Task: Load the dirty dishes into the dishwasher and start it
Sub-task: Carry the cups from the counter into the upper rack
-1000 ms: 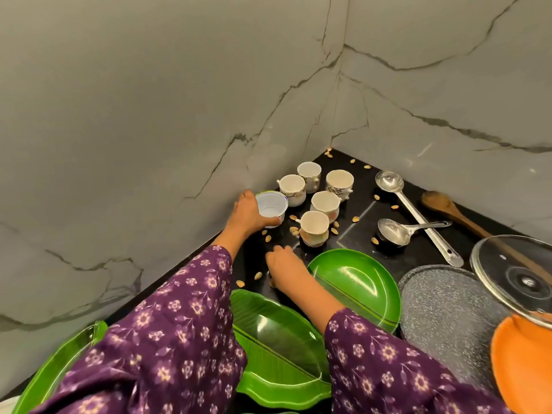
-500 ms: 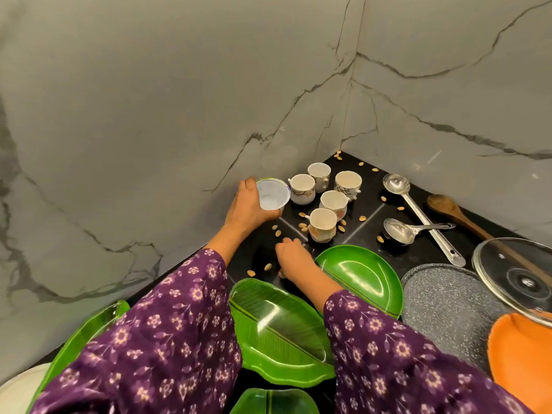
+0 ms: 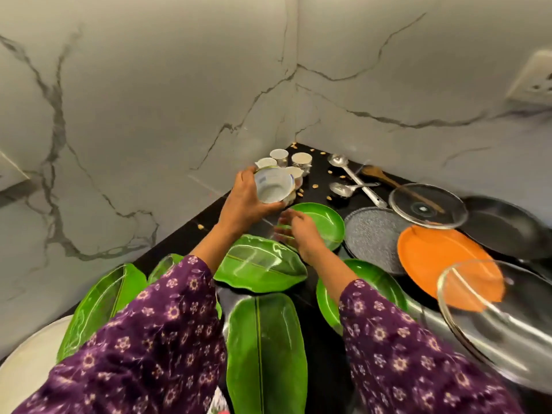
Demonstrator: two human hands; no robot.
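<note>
Gripping white bowl (image 3: pixel 273 186) in left hand (image 3: pixel 243 204), fingers and thumb curled round its wall. Held clear above black counter (image 3: pixel 185 240), in front of cups (image 3: pixel 301 159) at far corner. Tipped on its side, axis roughly level, mouth facing near and right. Hovering right hand (image 3: pixel 300 233) just near-right of bowl and lower, over round green plate (image 3: pixel 324 222). Fingers loosely spread, gripping nothing; too blurred to tell whether touching plate. Key relation: bowl's open mouth pointing toward right hand, so only a short reach up and left for a handover; plate nearer to right hand than to left. Probably either passing bowl across or taking plate with free hand, then turning away to dishwasher, not in view. Bulk of load untouched: leaf-shaped green plate (image 3: pixel 260 267) near the wrists, grey speckled plate (image 3: pixel 373 231), orange plate (image 3: pixel 442 264), glass lid (image 3: pixel 427 206), ladles (image 3: pixel 352 177) to the right. Against half a second ago: bowl then low beside cups, mouth up, left hand clasped round it; now lifted, pulled nearer and tipped. Right hand then down on counter among scattered seeds (image 3: pixel 313 186), now raised and shifted right over plate. View also swung right, showing more dishes.
</note>
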